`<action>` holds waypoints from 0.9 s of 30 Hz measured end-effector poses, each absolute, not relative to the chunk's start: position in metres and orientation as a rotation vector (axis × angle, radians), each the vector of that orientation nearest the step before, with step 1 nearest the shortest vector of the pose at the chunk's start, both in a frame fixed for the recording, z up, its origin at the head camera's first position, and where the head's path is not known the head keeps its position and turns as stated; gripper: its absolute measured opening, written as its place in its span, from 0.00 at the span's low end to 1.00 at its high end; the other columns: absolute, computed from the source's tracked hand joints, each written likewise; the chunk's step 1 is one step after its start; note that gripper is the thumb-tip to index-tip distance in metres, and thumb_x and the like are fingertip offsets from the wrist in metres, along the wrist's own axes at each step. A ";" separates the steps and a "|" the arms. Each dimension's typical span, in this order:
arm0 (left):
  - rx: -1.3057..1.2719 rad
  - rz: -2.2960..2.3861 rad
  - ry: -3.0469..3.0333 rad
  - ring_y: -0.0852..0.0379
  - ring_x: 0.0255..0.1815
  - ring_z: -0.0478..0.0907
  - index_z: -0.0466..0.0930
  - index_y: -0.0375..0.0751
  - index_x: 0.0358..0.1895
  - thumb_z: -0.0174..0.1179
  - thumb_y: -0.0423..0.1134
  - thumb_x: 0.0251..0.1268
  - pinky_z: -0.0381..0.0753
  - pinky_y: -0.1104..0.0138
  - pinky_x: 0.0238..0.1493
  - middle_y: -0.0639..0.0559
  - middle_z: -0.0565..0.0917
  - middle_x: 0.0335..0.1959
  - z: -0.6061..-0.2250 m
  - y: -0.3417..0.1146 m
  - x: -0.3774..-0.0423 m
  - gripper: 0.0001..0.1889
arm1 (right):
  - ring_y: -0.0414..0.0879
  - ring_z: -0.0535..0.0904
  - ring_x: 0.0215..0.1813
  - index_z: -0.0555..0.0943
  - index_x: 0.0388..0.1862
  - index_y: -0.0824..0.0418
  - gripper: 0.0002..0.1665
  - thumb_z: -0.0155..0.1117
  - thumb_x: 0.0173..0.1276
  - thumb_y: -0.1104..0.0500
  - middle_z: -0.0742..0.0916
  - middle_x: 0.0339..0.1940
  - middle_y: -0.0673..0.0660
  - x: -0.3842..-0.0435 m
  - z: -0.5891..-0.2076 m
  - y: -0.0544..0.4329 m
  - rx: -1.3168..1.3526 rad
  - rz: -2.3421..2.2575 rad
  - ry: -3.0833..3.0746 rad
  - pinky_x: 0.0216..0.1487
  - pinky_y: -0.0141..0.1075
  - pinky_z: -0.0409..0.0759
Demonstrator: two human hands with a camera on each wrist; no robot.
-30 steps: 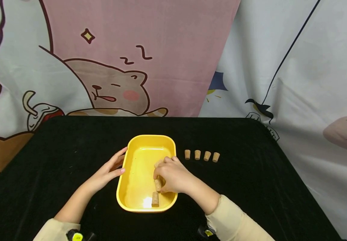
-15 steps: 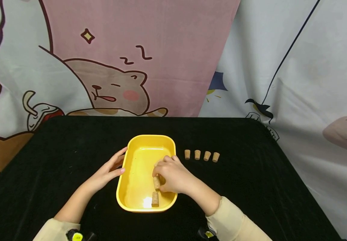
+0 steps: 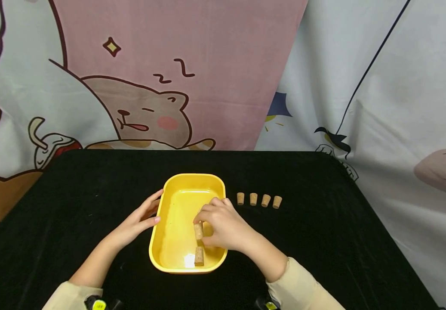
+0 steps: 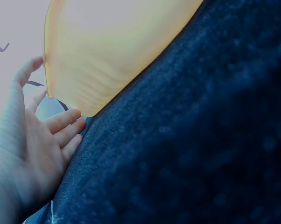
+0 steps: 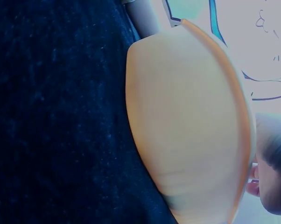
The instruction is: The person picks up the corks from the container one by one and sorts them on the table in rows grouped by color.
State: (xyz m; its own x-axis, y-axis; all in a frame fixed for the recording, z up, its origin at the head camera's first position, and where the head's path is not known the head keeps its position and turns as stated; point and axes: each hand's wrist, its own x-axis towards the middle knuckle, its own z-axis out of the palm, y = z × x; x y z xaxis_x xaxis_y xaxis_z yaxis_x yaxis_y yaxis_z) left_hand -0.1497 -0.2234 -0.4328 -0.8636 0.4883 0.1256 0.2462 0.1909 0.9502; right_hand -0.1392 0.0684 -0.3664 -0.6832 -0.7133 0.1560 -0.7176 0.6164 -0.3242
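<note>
A yellow plastic tray (image 3: 176, 254) stands on the black cloth in the head view. My left hand (image 3: 137, 221) lies along its left wall, thumb and fingertips at the rim; the left wrist view shows this left hand (image 4: 42, 144) with fingers extended at the tray's outer wall (image 4: 103, 51). Inside the tray, my right hand (image 3: 224, 226) pinches a tapered cork stopper (image 3: 198, 231) between thumb and fingers. Another cork (image 3: 199, 256) lies just in front of it on the tray floor. In the right wrist view, only part of the right hand (image 5: 273, 182) shows beyond the tray wall (image 5: 187, 107).
Right of the tray, several corks (image 3: 253, 199) stand in a row on the black tablecloth (image 3: 323, 241). Behind the table hangs a printed cloth (image 3: 223, 64) with cartoon figures.
My right hand has shifted the pinched cork slightly left and away from me, more in line with the cork in front. A cork glimpsed behind the fingers is now hidden. My left hand stays put.
</note>
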 end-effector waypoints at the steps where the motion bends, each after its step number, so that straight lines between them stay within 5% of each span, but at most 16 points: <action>1: 0.708 1.737 2.260 0.30 0.67 0.59 0.44 0.47 0.77 0.49 0.35 0.72 0.68 0.41 0.57 0.31 0.57 0.71 -0.433 -0.223 -0.150 0.35 | 0.39 0.68 0.46 0.85 0.41 0.48 0.20 0.77 0.46 0.50 0.83 0.39 0.40 -0.139 -0.365 0.069 1.242 0.587 -2.802 0.52 0.39 0.64; 27: 0.678 1.734 2.268 0.32 0.67 0.60 0.44 0.49 0.77 0.50 0.36 0.72 0.67 0.41 0.58 0.33 0.57 0.71 -0.433 -0.223 -0.148 0.35 | 0.37 0.69 0.48 0.83 0.45 0.51 0.23 0.77 0.47 0.58 0.81 0.44 0.40 -0.136 -0.338 0.125 1.062 0.923 -2.576 0.49 0.40 0.69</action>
